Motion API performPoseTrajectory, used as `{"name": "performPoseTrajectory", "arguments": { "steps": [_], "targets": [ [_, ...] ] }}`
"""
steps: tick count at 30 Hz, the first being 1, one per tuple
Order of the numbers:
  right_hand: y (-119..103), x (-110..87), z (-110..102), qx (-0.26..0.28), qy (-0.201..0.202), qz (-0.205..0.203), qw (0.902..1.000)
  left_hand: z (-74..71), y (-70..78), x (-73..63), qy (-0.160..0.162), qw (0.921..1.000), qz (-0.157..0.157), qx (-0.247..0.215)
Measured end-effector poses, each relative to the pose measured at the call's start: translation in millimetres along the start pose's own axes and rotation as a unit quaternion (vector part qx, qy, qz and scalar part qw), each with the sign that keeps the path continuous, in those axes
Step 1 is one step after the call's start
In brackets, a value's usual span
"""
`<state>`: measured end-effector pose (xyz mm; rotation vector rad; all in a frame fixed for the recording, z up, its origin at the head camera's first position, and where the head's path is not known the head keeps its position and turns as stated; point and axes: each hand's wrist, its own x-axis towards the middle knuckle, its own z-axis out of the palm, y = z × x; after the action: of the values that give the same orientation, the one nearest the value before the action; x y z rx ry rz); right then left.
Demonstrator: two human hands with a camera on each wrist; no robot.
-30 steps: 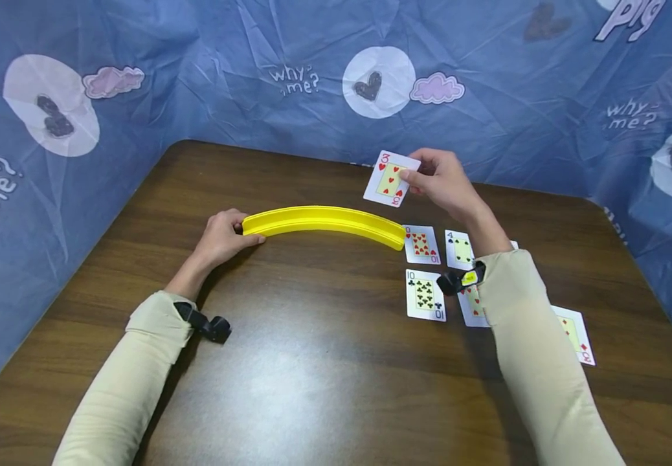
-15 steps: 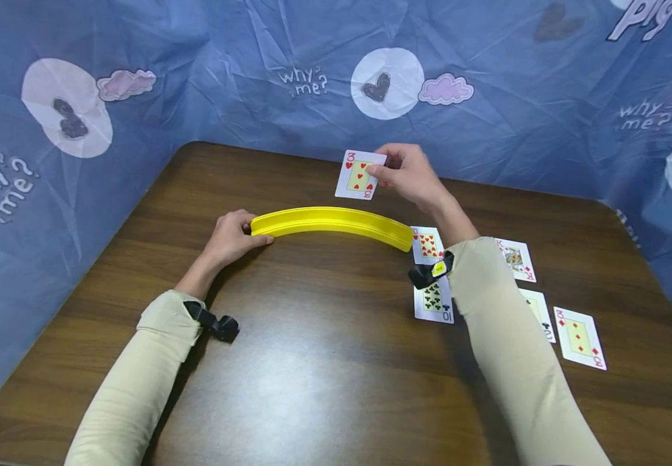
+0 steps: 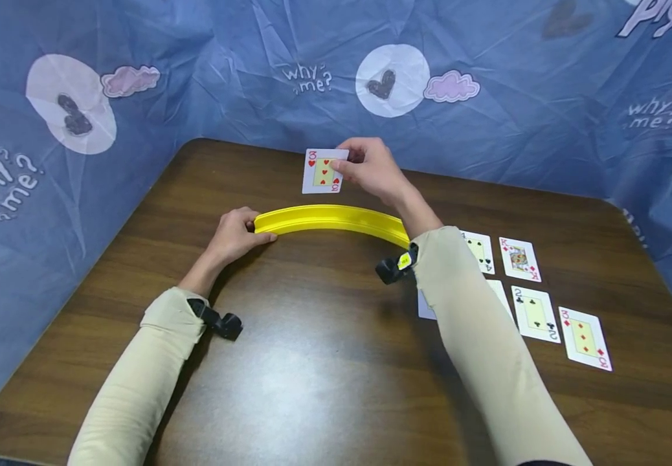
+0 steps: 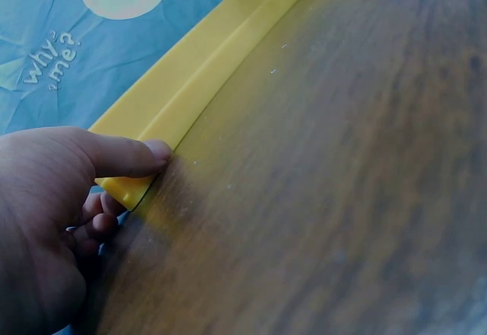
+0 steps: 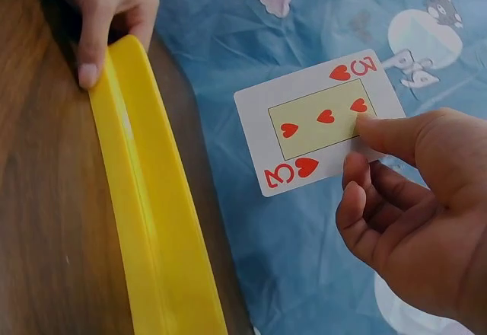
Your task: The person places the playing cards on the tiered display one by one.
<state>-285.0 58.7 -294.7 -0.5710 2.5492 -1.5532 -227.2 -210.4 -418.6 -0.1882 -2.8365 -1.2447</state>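
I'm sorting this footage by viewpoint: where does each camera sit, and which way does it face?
Head: on the head, facing forward and down at the table; left hand, right hand and both sleeves show.
Left wrist: on that wrist, looking along the yellow strip; the left hand shows.
Right wrist: on that wrist, facing the three of hearts; the right hand shows, the left hand beyond.
Shared: head and right wrist both show the three of hearts, yellow strip and both hands.
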Motion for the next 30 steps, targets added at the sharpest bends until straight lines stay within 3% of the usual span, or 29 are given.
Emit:
{"name": "performPoseTrajectory", "arguments": {
  "steps": [15, 22, 30],
  "targets": [
    [-3, 12.5, 45, 0.02, -0.044, -0.005, 0.9988, -1.9, -0.7, 0.7, -0.004, 1.0, 0.0, -0.005],
    [-2, 14.1, 56, 0.03, -0.047, 0.021, 0.9982, -1.5, -0.7, 0.8, -0.006, 1.0, -0.002, -0.005],
    [-2, 14.1, 62, 0.007, -0.063, 0.013, 0.9979, -0.4, -2.7, 2.7, -0.001, 1.0, 0.006, -0.005]
  ]
}}
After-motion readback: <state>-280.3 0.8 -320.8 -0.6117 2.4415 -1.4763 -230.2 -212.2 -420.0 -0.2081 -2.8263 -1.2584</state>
